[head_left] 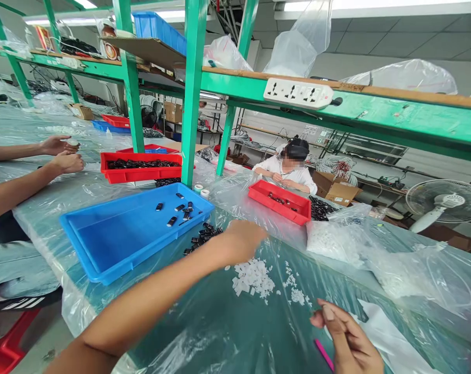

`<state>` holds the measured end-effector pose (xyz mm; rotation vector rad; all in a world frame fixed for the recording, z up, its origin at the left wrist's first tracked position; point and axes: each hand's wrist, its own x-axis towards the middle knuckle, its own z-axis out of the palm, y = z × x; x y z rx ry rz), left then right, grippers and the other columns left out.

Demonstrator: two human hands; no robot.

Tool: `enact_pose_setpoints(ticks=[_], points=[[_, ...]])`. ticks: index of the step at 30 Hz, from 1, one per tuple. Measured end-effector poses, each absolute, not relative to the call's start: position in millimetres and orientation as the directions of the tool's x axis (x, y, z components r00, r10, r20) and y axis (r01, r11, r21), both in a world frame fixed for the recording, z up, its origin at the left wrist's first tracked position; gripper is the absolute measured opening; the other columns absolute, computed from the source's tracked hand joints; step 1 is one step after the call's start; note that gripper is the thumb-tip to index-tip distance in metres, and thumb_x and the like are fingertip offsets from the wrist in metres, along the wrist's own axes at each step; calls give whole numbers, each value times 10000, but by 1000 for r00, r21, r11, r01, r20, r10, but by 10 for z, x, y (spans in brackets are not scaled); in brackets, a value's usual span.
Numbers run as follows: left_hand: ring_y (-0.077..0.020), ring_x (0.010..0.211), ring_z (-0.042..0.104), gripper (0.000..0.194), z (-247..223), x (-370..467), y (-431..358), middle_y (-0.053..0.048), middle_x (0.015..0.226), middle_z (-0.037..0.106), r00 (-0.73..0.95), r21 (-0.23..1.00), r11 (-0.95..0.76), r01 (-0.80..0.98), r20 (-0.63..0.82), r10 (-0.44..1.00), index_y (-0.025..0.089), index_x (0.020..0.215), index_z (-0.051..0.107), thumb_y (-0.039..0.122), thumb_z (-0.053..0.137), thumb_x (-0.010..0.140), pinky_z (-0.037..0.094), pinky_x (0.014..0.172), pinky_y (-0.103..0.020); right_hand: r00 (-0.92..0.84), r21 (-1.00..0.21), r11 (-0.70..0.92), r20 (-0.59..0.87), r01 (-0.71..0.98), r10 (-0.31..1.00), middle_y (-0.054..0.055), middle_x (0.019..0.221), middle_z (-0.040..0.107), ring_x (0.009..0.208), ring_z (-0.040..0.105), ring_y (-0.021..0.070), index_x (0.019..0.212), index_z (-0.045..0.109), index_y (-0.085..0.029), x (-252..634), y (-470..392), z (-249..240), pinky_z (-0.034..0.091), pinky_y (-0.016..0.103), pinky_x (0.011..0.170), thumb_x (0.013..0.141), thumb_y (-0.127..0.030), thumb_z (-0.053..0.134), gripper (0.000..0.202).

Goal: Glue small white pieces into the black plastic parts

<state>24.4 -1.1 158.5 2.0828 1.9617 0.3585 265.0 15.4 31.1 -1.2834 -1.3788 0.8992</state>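
My left hand (245, 241) is smeared by motion over the table, between a heap of small black plastic pieces (206, 234) and a pile of small white plastic pieces (253, 278). Its fingers cannot be made out. At the lower right, my right hand (348, 335) has thumb and fingertips pressed together; whatever they hold, if anything, is too small to name. A pink stick (323, 355) lies beneath that hand. Tiny white bits (298, 296) are scattered just beyond its fingertips. Several black pieces (172, 221) lie at the right end of a blue tray (114, 208) left of my left hand.
A red bin (280, 208) with dark parts stands in front of a seated person (288, 163) opposite. Another red bin (142, 174) holds many black parts. Bags of white pieces (337, 244) lie right. A green post (192, 93) rises mid-table. A co-worker's hands (66, 156) are at left.
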Motion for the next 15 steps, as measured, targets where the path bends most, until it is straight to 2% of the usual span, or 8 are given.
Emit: enact_pose_setpoints(ticks=[2, 4, 6, 7, 9, 11, 13, 15], points=[[-352, 969, 552, 507, 1374, 9, 236, -165, 987, 617, -50, 306, 64, 950, -56, 997, 146, 1014, 635, -108, 449, 617, 421, 750, -417, 9, -960, 178, 185, 215, 983, 68, 745, 634, 738, 611, 203, 872, 663, -137, 2683, 232, 319, 513, 204, 641, 680, -617, 638, 518], [-347, 936, 560, 347, 1071, -139, 421, -202, 913, 615, -154, 284, 173, 943, -90, 984, 85, 932, 642, -68, 515, 648, 431, 749, -419, -72, -923, 245, 234, 298, 970, 53, 729, 630, 710, 615, 185, 925, 672, -159, 2713, 311, 261, 491, 167, 535, 722, -586, 621, 476], [-310, 958, 549, 176, 771, -210, 535, -200, 934, 599, -247, 280, 256, 925, -69, 967, 55, 914, 621, 71, 567, 748, 428, 797, -438, -174, -828, 392, 351, 402, 920, 43, 782, 632, 704, 615, 170, 961, 671, -196, 2746, 372, 154, 430, 149, 418, 783, -528, 589, 386], [-292, 996, 531, 179, 643, -226, 571, -191, 975, 587, -275, 294, 276, 915, -45, 960, 56, 939, 608, 155, 569, 795, 416, 837, -446, -234, -753, 496, 438, 433, 868, 41, 833, 631, 707, 613, 164, 965, 669, -212, 2765, 394, 91, 418, 156, 402, 816, -480, 571, 322], [-281, 1082, 477, 283, 445, -238, 620, -185, 1085, 545, -310, 343, 287, 894, 11, 951, 68, 1003, 584, 297, 560, 838, 374, 909, -460, -340, -561, 686, 602, 464, 722, 35, 896, 625, 714, 605, 158, 980, 659, -233, 2802, 422, -42, 422, 178, 429, 867, -367, 542, 211], [-293, 1146, 422, 354, 310, -249, 652, -193, 1173, 494, -326, 406, 278, 870, 54, 944, 79, 1043, 568, 368, 558, 839, 334, 947, -470, -404, -384, 793, 705, 473, 583, 32, 887, 626, 732, 599, 163, 1008, 635, -228, 2836, 430, -168, 436, 208, 505, 884, -267, 534, 164], [-309, 1165, 397, 355, 213, -270, 675, -203, 1212, 462, -336, 476, 263, 839, 74, 939, 77, 1040, 566, 366, 560, 834, 317, 952, -471, -480, -248, 855, 741, 455, 470, 26, 875, 629, 750, 592, 168, 1028, 612, -217, 2864, 421, -270, 442, 243, 605, 874, -201, 548, 167], [-325, 1138, 417, 305, 135, -298, 686, -217, 1209, 455, -342, 550, 247, 798, 75, 937, 73, 995, 576, 322, 568, 819, 327, 928, -454, -527, -186, 873, 734, 450, 428, 11, 856, 634, 761, 587, 177, 1041, 603, -227, 2883, 397, -333, 428, 278, 688, 866, -198, 564, 181]])
